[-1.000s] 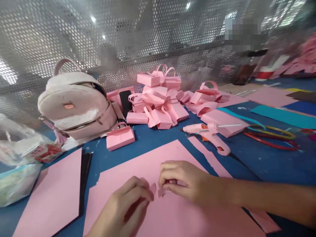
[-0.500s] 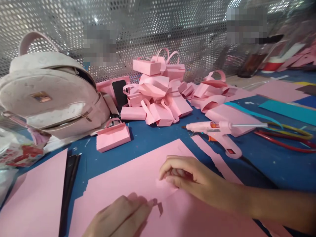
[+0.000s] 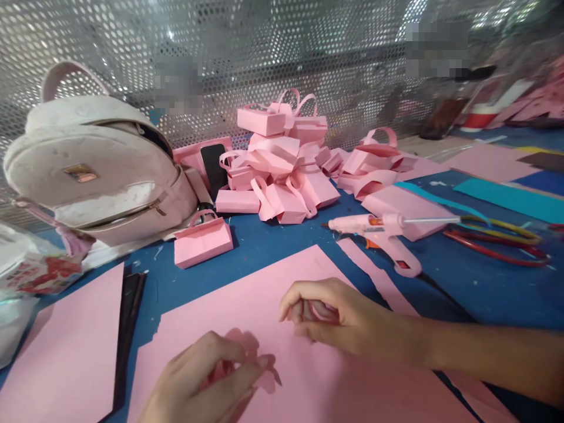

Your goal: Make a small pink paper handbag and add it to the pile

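Nearest me, my left hand (image 3: 207, 382) pinches one small pink paper scrap (image 3: 268, 379) over the big pink paper sheet (image 3: 264, 305). My right hand (image 3: 335, 317) is curled around a second bit; the pinch is hidden. I judge the paper light, floppy and tearable, best held by its edges. Beyond lie one pink glue gun (image 3: 379, 232), a heap of pink paper bags (image 3: 282, 164) and one pale pink backpack (image 3: 97, 170).

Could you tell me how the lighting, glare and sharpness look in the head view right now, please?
Head view: bright glare spots on the perforated screen behind; soft even light on the pink sheet; a faint shadow under the left hand; the right hand fairly sharp; edges bowed and smeared, notably the scissors and backpack; a few patches on the screen are pixelated.
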### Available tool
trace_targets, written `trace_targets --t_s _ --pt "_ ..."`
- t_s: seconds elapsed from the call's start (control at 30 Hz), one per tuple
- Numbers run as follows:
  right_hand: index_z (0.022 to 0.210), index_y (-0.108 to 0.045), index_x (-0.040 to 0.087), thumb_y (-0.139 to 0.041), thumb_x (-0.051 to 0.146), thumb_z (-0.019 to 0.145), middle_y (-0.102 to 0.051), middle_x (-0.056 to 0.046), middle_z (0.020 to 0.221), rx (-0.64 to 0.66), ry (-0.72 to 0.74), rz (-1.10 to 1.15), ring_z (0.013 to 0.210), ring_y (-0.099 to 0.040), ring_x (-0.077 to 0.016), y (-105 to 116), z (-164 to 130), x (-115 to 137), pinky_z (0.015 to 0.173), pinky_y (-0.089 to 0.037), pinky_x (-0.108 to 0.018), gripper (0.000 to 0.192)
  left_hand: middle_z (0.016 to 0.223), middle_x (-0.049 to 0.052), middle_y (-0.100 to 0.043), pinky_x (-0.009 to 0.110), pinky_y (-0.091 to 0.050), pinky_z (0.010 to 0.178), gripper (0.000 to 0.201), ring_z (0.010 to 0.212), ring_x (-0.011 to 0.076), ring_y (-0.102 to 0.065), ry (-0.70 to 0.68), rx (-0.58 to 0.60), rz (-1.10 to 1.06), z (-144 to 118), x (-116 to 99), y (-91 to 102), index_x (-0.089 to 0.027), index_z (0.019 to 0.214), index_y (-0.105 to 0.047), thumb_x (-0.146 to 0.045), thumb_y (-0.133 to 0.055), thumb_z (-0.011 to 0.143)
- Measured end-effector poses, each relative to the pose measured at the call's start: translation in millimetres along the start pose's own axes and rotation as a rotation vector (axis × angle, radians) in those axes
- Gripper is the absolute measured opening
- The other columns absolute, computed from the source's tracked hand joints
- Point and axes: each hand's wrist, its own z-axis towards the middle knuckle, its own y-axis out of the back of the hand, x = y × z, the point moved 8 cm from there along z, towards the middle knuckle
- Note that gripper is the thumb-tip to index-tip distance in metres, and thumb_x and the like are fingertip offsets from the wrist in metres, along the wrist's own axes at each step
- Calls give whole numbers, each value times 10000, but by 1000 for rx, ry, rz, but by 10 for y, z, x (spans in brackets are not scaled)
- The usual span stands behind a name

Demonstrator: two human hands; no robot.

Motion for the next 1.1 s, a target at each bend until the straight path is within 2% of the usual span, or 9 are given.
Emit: trace_targets --t_s 0.13,0.23,0.37,0.47,0.57,0.8,0.97,1.1 --pt "1033 -698 179 -700 262 861 -677 -20 850 50 35 41 726 -587 -130 -58 -37 63 656 -441 -238 191 921 10 -707 228 -612 725 245 847 151 -719 -137 -17 12 34 -180 110 -295 1137 -723 -166 -652 941" --pt "1013 -708 170 -710 247 843 -685 -30 858 124 65 56 757 -634 -141 -140 -70 130 716 -485 -259 187 941 9 -734 267 -587 767 205 861 157 -695 -172 -7 40 53 -239 105 -250 1090 -705 -140 -686 918" --pt "999 -716 172 -692 258 852 -696 -36 860 126 49 27 749 -633 -145 -165 -73 126 683 -481 -254 172 972 -1 -758 277 -573 767 108 854 164 -692 -85 -24 48 60 -165 90 -249 1005 -680 -211 -715 910" --pt "988 -710 175 -665 225 853 -704 -36 879 92 37 -29 748 -626 -143 -153 -56 104 675 -472 -250 151 985 -8 -755 273 -567 826 80 902 163 -698 -8 -34 12 51 -83 72 -261 973 -679 -216 -709 913" --pt "962 -707 174 -640 195 852 -698 -22 847 76 59 -95 710 -612 -135 -158 -38 116 672 -469 -252 131 961 -2 -748 263 -566 811 46 903 165 -695 23 -25 -12 64 -42 38 -255 937 -679 -216 -695 920" --pt "932 -721 179 -653 221 877 -721 -21 868 80 54 -179 701 -596 -130 -178 -5 126 663 -450 -243 96 894 2 -717 242 -541 810 127 821 136 -653 -148 -20 -22 101 -154 19 -234 922 -684 -120 -632 946" --pt "908 -734 184 -652 181 876 -718 -11 863 97 76 -212 756 -611 -140 -185 2 146 688 -444 -242 88 1093 39 -709 245 -555 844 166 976 153 -669 -149 29 66 37 -119 -13 -239 1007 -686 -116 -584 963" --pt "911 -749 193 -629 202 909 -720 -19 882 110 125 -222 773 -625 -146 -198 -6 182 721 -463 -250 119 1104 62 -738 268 -564 846 170 987 172 -691 -280 21 214 -20 -255 -4 -193 1069 -688 -115 -586 958"
